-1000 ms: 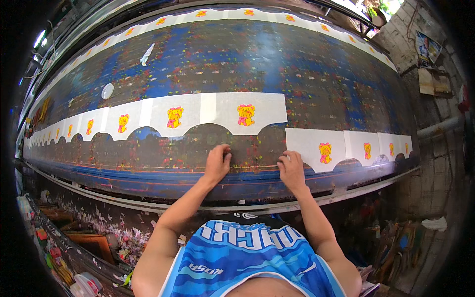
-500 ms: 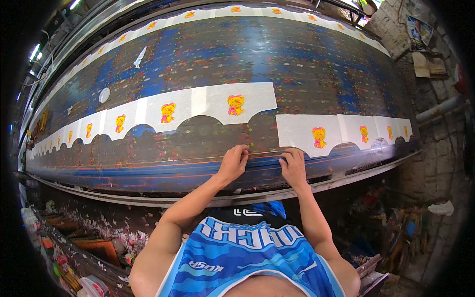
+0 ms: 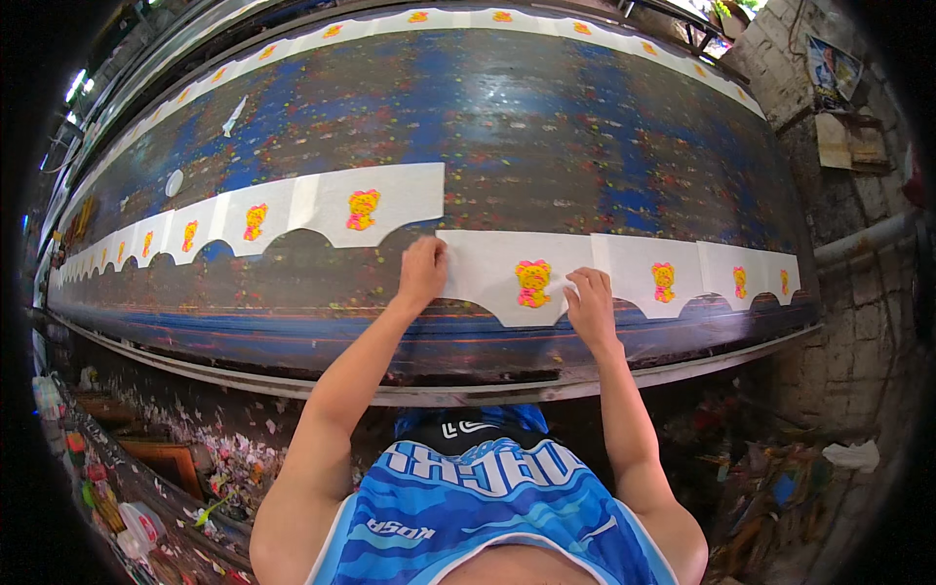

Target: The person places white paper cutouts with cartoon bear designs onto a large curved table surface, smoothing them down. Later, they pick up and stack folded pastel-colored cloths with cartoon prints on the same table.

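A white cut-out sheet [image 3: 483, 268] with a scalloped lower edge and a yellow and pink bear print lies on the long, paint-flecked table [image 3: 517, 127]. At its left edge, my left hand [image 3: 424, 275] has its fingers closed on the upper corner area. My right hand [image 3: 592, 307] pinches the same sheet just right of the bear, where the material looks slightly raised. Whether it is cloth or paper I cannot tell. More printed sheets [image 3: 629, 263] continue to the right, edge to edge. Up and to the left, another row of printed sheets [image 3: 327, 200] ends near my left hand.
Along the table's far edge runs a further row of printed sheets [image 3: 458, 19]. A white round disc [image 3: 174, 183] and a crumpled scrap [image 3: 234, 117] lie on the tabletop. A metal rail [image 3: 468, 395] borders its near side. Littered scraps [image 3: 244, 458] cover the floor at lower left.
My view has shifted rightward along the table. My left hand has moved up to the sheet's left edge, and my right hand has gone from its lower left corner to right of the bear.
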`<state>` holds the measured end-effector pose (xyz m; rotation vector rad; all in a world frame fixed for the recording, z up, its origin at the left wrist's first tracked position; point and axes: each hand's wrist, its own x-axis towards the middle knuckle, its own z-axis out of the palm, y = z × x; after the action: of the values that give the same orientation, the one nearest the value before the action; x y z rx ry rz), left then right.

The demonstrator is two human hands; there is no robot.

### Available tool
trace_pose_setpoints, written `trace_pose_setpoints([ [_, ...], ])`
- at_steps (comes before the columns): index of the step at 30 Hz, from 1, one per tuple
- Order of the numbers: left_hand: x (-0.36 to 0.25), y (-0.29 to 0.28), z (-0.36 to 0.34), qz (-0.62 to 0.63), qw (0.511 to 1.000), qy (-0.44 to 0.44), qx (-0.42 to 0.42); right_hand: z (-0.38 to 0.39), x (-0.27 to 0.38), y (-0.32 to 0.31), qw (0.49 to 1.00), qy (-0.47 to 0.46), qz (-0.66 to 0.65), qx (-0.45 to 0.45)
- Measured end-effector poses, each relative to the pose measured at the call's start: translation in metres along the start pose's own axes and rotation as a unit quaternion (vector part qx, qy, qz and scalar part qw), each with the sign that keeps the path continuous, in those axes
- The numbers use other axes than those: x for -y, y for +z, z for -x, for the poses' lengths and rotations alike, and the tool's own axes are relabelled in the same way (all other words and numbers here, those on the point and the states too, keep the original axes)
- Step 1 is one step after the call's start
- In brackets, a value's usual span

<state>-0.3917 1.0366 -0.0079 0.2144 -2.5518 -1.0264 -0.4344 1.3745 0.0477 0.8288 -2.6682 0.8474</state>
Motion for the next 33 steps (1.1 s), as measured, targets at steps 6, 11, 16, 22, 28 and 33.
trace_pose_setpoints([
  [6,-0.018,0.039,-0.015,-0.101,0.983,-0.112,-0.103,-0.021,-0.064,-0.015,0.999,-0.046,-0.001,0.02],
  [11,-0.014,0.035,-0.015,-0.072,0.989,-0.097,-0.089,-0.043,-0.083,-0.008,0.997,-0.053,-0.03,0.04],
  [16,-0.021,-0.002,-0.01,0.198,0.971,-0.134,0.016,-0.065,-0.085,0.003,0.997,-0.016,-0.044,0.067],
  [22,-0.059,-0.033,0.012,0.379,0.896,-0.218,0.076,-0.08,-0.093,0.006,0.995,-0.091,0.004,0.047],
  [28,-0.048,-0.04,-0.042,0.309,0.929,-0.205,-0.005,-0.109,-0.094,-0.003,0.994,-0.041,-0.027,0.101],
  [33,-0.012,-0.021,-0.101,0.239,0.935,-0.253,-0.073,-0.158,-0.099,0.008,0.992,-0.012,-0.077,0.103],
])
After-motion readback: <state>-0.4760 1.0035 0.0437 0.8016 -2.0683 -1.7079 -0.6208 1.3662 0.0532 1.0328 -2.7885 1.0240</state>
